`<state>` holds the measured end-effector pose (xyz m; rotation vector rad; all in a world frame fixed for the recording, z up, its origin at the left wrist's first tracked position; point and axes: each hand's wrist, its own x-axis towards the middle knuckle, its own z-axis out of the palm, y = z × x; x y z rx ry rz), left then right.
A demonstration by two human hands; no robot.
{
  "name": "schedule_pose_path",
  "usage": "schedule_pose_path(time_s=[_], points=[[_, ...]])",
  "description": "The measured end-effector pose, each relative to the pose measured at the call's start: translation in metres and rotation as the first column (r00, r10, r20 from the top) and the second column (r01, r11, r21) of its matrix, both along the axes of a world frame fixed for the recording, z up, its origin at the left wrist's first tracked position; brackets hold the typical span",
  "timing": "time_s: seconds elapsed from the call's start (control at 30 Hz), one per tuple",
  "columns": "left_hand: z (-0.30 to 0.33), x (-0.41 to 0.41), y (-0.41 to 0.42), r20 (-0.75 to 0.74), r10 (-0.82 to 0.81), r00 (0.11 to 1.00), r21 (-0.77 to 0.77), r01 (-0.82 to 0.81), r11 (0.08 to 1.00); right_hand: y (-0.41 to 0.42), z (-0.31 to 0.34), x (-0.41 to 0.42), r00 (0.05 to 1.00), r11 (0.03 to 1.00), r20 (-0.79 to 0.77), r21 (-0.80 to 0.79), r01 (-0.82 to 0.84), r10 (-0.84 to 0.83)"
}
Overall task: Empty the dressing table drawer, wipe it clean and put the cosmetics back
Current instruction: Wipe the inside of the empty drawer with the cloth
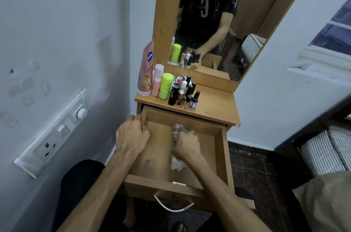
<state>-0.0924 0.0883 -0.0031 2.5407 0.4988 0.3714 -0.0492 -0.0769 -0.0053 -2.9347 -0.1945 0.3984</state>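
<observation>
The wooden drawer (221, 152) of the dressing table is pulled out and holds no cosmetics. My right hand (187, 145) is inside it, shut on a crumpled white cloth (177, 164) that presses on the drawer floor; the hand looks blurred. My left hand (133, 135) grips the drawer's left side wall. The cosmetics (178, 90) stand in a cluster on the tabletop (214, 104): a pink Vaseline tube (146, 68), a pink bottle (157, 80), a lime green container (166, 85) and several small dark bottles and nail polishes.
A mirror (218, 19) rises behind the tabletop and reflects a person in a dark shirt. A metal handle (173, 204) hangs on the drawer front. A wall with a switchboard (55, 133) is close on the left. A striped mattress (326, 152) lies right.
</observation>
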Motion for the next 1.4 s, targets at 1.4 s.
schedule_pose_path(time_s=[1.4], points=[[0.009,-0.009,0.006,0.127,0.215,0.968,-0.303,-0.168,0.938,0.05,0.011,-0.035,0.71,0.801,-0.63,0.577,0.157,0.314]])
